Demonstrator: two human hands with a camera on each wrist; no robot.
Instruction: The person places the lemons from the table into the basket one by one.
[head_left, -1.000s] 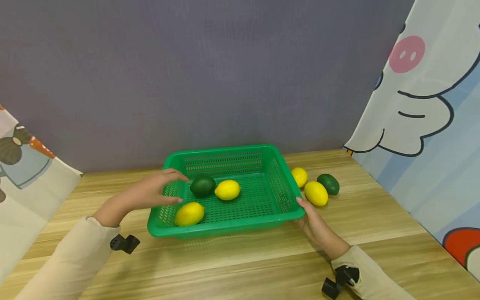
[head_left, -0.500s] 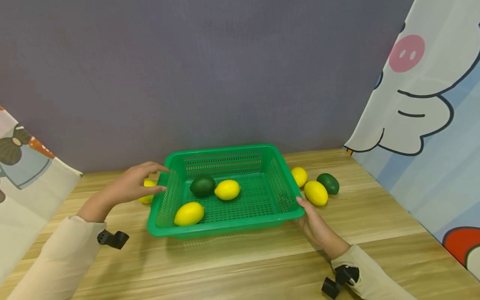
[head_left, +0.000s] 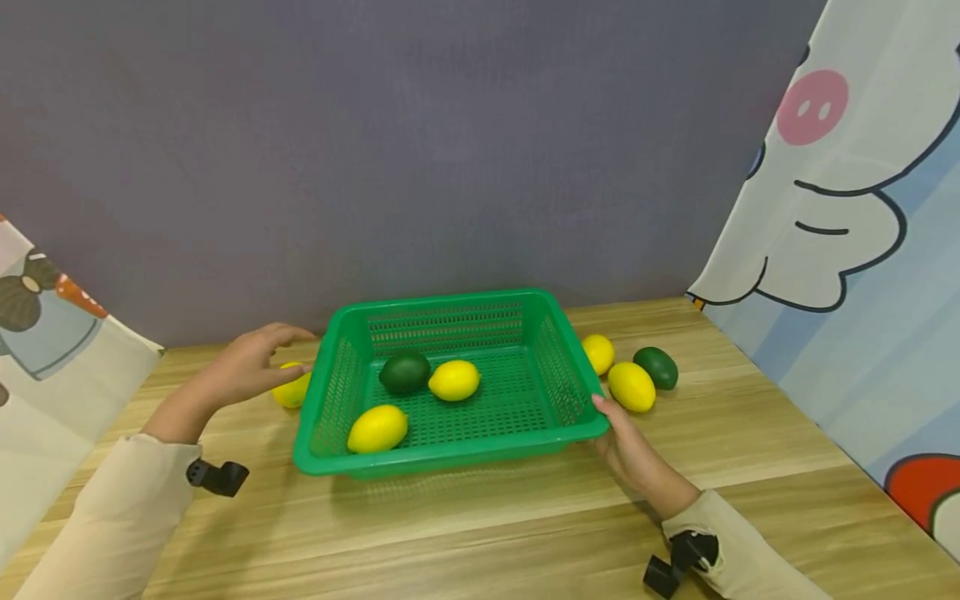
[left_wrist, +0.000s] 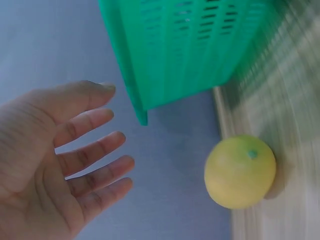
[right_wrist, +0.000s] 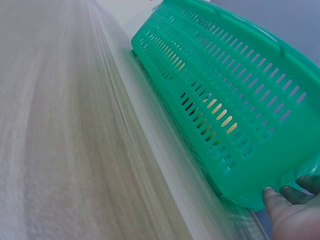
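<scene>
A green slotted basket (head_left: 480, 308) sits on the wooden table and holds two lemons (head_left: 453, 380) (head_left: 377, 428) and a dark green avocado (head_left: 405, 372). My left hand (head_left: 251, 365) hovers with fingers spread just over a lemon (head_left: 292, 390) lying left of the basket; in the left wrist view the hand (left_wrist: 60, 160) is empty and the lemon (left_wrist: 240, 171) lies apart from it. My right hand (head_left: 626, 442) grips the basket's front right corner (right_wrist: 280, 195), thumb on the rim.
Two more lemons (head_left: 598, 353) (head_left: 632, 387) and an avocado (head_left: 656, 367) lie right of the basket. A purple wall stands behind the table. Printed curtains hang at the left (head_left: 45, 350) and right (head_left: 847, 233) edges.
My left hand has pulled out of the basket, leaving the avocado inside, and moved left over the lemon outside it. The right hand and the basket have stayed still.
</scene>
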